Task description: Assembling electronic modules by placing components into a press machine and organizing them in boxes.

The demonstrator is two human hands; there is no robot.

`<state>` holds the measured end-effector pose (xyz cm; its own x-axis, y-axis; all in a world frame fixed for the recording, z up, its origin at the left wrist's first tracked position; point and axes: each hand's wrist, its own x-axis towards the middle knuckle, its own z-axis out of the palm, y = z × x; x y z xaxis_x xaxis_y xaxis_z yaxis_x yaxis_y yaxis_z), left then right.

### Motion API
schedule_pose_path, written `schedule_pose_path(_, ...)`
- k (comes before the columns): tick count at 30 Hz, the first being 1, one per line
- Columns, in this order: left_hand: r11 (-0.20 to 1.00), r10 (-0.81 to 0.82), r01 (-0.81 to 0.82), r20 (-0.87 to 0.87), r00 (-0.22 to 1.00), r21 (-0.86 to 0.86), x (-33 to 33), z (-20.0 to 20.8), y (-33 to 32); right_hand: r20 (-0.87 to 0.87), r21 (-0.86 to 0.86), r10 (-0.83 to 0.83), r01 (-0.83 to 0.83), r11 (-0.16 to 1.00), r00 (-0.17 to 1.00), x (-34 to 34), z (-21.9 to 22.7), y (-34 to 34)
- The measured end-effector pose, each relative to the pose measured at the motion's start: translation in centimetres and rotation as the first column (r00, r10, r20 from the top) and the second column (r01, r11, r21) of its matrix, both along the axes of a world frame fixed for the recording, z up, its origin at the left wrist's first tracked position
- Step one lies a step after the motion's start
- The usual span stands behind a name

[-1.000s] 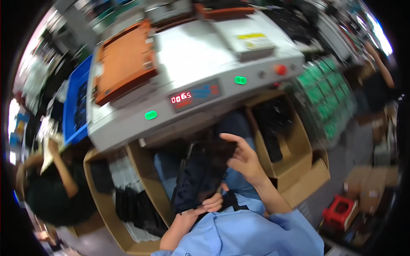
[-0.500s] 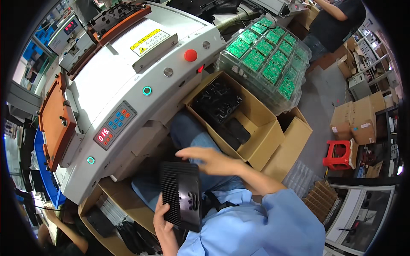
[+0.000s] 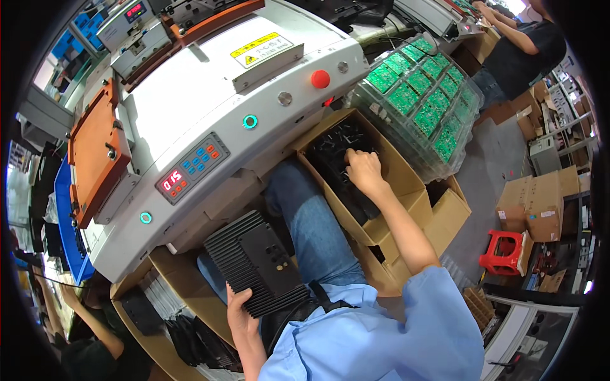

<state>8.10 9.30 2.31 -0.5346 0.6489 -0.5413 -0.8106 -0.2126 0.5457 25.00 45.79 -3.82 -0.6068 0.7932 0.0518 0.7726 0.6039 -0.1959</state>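
My left hand [image 3: 239, 307] grips the lower corner of a black ribbed housing [image 3: 259, 259]. It is tilted over my lap, its flat middle panel with several small holes facing up. My right hand [image 3: 364, 170] reaches into an open cardboard box [image 3: 416, 216], its fingers curled down over a pile of small black parts [image 3: 338, 141]. The fingertips are partly hidden, and what they hold, if anything, cannot be made out. More black pieces lie in the same box below the hand.
Left ahead stands a white machine [image 3: 190, 82] with a keypad [image 3: 194, 168], a red button [image 3: 320, 79] and an orange fixture plate [image 3: 95, 155]. Clear trays of green circuit boards [image 3: 413, 101] stand beyond the box. Another box [image 3: 136, 330] holds black and grey pieces. A co-worker [image 3: 524, 54] works at far right.
My right hand has moved from beside the housing, away and to the right, into the box. The housing has turned and tilted flatter in my left hand. The view has shifted slightly.
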Motion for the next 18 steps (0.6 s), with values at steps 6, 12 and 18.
schedule_pose_path(6,1.0,-0.015,0.015,-0.02,1.0,-0.016,0.2,0.2,0.6,0.061,0.074,0.009,-0.014,0.997,0.998,0.2,0.3,0.6)
schedule_pose_path(12,0.999,-0.042,0.039,-0.077,0.996,-0.034,0.2,0.9,0.6,-0.021,0.011,0.107,-0.107,0.994,0.994,0.0,0.2,1.3)
schedule_pose_path(18,0.999,-0.018,0.015,-0.086,0.996,-0.036,0.3,1.1,0.5,-0.082,0.115,0.104,-0.094,0.989,0.991,0.3,0.6,0.4)
